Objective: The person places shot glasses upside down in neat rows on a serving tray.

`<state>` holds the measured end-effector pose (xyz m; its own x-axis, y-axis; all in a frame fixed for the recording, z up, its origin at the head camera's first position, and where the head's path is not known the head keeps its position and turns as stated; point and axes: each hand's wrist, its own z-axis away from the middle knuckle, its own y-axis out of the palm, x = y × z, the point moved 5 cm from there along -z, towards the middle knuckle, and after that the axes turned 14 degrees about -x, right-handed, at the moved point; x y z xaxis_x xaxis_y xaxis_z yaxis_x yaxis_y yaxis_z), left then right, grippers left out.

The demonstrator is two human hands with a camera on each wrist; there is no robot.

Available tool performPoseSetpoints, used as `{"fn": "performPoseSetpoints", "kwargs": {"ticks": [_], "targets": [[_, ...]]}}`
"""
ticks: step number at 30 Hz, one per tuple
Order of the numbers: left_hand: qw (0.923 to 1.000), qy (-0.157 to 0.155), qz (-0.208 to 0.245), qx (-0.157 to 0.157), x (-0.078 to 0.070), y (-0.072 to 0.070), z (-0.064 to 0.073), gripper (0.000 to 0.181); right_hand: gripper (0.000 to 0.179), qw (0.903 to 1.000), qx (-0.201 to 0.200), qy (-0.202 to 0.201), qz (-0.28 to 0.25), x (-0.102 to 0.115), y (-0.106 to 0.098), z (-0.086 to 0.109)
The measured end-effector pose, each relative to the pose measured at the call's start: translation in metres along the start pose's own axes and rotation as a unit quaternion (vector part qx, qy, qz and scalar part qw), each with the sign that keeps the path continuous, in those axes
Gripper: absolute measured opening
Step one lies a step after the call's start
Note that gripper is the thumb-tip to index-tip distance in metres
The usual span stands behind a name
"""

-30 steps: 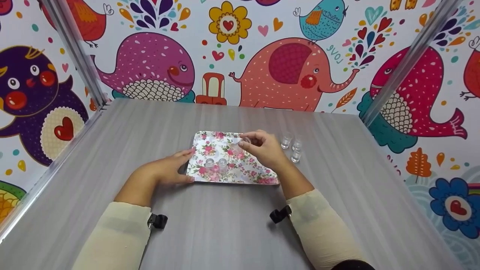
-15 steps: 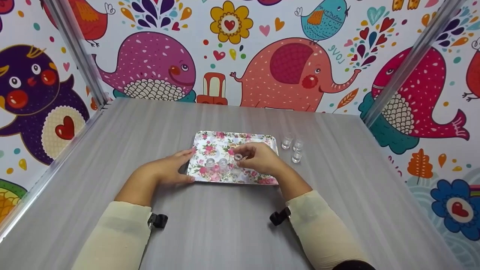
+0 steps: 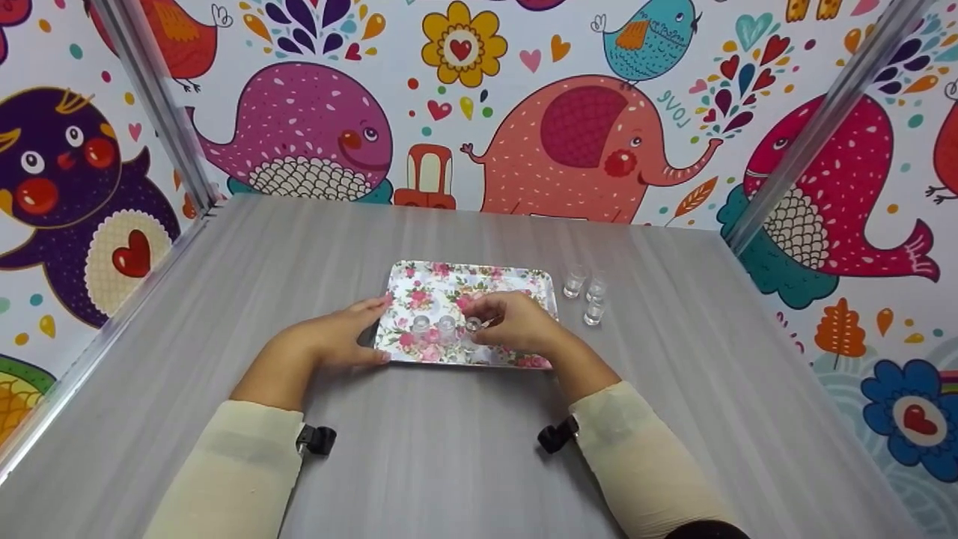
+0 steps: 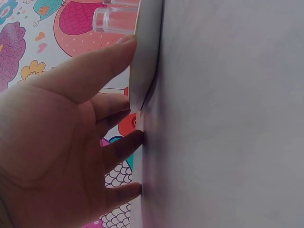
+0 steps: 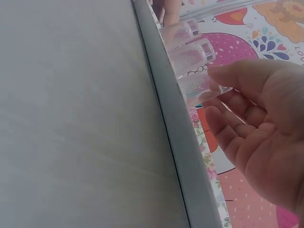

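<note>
A white tray with pink flowers (image 3: 419,298) lies on the table. Two clear shot glasses (image 3: 420,327) (image 3: 447,327) stand mouth down near its front left. A third shot glass (image 5: 194,89) is in line beside them, its lower end right at the tray surface. My right hand (image 3: 516,323) pinches this glass near its upturned base between thumb and fingers. My left hand (image 3: 337,337) rests at the tray's left end, fingers spread; thumb and index fingertips touch the rim (image 4: 135,78), while the other fingertips reach down to the table.
Three more shot glasses (image 3: 594,311) stand upright on the grey table (image 3: 658,359), just right of the tray. Walls printed with cartoon animals (image 3: 565,150) close off the back and sides, with metal posts (image 3: 161,112) at the corners.
My right hand has brought the third shot glass from the tray's back middle forward and down, into line with the other two. The left hand has stayed at the tray's left end.
</note>
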<state>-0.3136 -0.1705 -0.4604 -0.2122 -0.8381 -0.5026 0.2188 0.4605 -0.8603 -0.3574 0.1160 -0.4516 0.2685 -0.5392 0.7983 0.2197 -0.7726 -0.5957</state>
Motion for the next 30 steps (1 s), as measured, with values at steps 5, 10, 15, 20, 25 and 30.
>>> {"fn": "performPoseSetpoints", "kwargs": {"ticks": [5, 10, 15, 20, 25, 30], "targets": [[1.0000, 0.003, 0.000, 0.002, -0.001, 0.002, 0.000, 0.100, 0.041, 0.9988, -0.029, -0.016, -0.037, 0.000, -0.017, 0.002], [1.0000, -0.003, 0.001, 0.001, -0.001, 0.001, 0.000, 0.100, 0.036, 0.9946, -0.077, -0.003, -0.071, -0.007, -0.047, 0.009], [0.9999, -0.014, 0.002, 0.004, 0.000, 0.000, 0.001, 0.100, 0.036, 0.9908, -0.116, 0.033, -0.060, -0.026, -0.078, 0.020], [0.9999, -0.013, 0.001, 0.003, 0.000, 0.001, 0.000, 0.100, 0.039, 0.9861, -0.148, 0.061, -0.043, -0.048, -0.107, 0.028], [1.0000, -0.009, -0.001, 0.001, 0.001, 0.001, 0.000, 0.100, 0.039, 0.9808, -0.174, 0.082, -0.034, -0.065, -0.135, 0.037], [1.0000, -0.003, 0.000, -0.001, 0.002, 0.000, 0.000, 0.100, 0.044, 0.9747, -0.190, 0.116, -0.022, -0.079, -0.156, 0.045]]}}
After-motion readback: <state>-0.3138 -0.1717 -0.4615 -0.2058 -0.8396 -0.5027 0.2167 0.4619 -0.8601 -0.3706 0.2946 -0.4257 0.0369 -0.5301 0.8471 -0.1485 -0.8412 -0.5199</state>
